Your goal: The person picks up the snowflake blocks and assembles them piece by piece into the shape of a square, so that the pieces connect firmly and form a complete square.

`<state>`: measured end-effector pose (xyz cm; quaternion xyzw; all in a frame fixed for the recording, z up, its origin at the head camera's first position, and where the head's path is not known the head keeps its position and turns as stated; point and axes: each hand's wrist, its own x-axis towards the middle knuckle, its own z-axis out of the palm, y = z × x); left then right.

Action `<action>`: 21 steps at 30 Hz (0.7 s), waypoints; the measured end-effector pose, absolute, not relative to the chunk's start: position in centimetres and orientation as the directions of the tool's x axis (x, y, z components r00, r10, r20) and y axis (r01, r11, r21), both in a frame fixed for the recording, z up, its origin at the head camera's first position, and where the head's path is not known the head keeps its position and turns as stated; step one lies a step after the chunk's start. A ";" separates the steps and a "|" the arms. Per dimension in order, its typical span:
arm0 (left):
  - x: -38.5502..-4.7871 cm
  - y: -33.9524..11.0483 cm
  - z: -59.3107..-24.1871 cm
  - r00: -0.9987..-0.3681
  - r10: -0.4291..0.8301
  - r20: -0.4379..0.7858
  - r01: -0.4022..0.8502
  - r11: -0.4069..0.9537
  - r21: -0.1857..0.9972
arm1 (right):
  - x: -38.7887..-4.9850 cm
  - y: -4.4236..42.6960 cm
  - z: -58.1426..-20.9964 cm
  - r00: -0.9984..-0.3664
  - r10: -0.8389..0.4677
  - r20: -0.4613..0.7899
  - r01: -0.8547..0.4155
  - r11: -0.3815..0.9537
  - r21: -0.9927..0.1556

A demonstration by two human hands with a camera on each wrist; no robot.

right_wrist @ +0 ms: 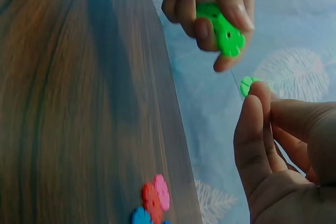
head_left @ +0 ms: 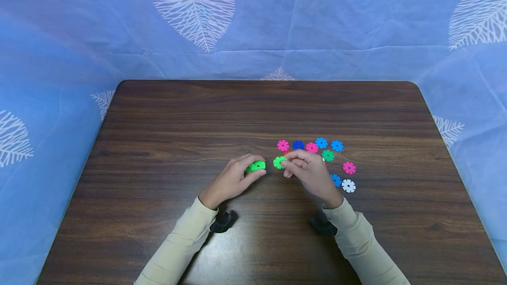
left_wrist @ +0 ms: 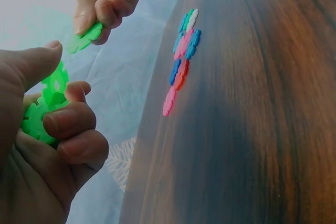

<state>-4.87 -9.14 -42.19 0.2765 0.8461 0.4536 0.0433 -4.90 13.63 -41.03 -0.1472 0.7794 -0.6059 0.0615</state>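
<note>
My left hand [head_left: 236, 174] grips several bright green notched discs [left_wrist: 39, 119] that look joined together, between thumb and curled fingers. In the right wrist view the green cluster [right_wrist: 230, 39] juts past the fingertips. My right hand [head_left: 310, 173] pinches a single green notched disc [head_left: 279, 162] between thumb and fingertips. That disc [left_wrist: 85, 38] is held just apart from the cluster, to its right in the head view. Both hands are raised above the table. Part of the cluster is hidden behind the left fingers.
Loose notched discs lie on the dark wooden table [head_left: 158, 153] around my right hand: pink [head_left: 349, 168], white [head_left: 348, 185], blue [head_left: 337, 145], dark green [head_left: 328, 155] and a red one [right_wrist: 152, 202] partly covered in the head view. A blue leaf-patterned cloth [head_left: 317, 21] hangs behind the table.
</note>
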 end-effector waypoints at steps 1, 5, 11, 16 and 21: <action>-4.9 -9.1 -42.2 -0.841 0.511 0.180 0.432 0.431 0.793 | -4.9 13.4 -41.0 -0.946 -0.312 0.084 -0.157 0.217 -0.963; -4.9 -9.0 -42.3 -0.826 0.524 0.210 0.464 0.419 0.781 | -4.7 12.7 -41.0 -0.938 -0.338 0.079 -0.156 0.208 -0.966; -4.8 -8.8 -42.5 -0.800 0.545 0.252 0.513 0.402 0.759 | -4.5 12.3 -41.2 -0.938 -0.343 0.052 -0.126 0.196 -0.972; -4.8 -8.6 -42.6 -0.800 0.546 0.251 0.511 0.399 0.761 | -4.5 12.2 -41.3 -0.937 -0.345 0.047 -0.123 0.201 -0.972; -4.8 -8.5 -42.6 -0.801 0.550 0.237 0.501 0.398 0.769 | -4.4 12.1 -41.3 -0.932 -0.357 0.066 -0.152 0.217 -0.964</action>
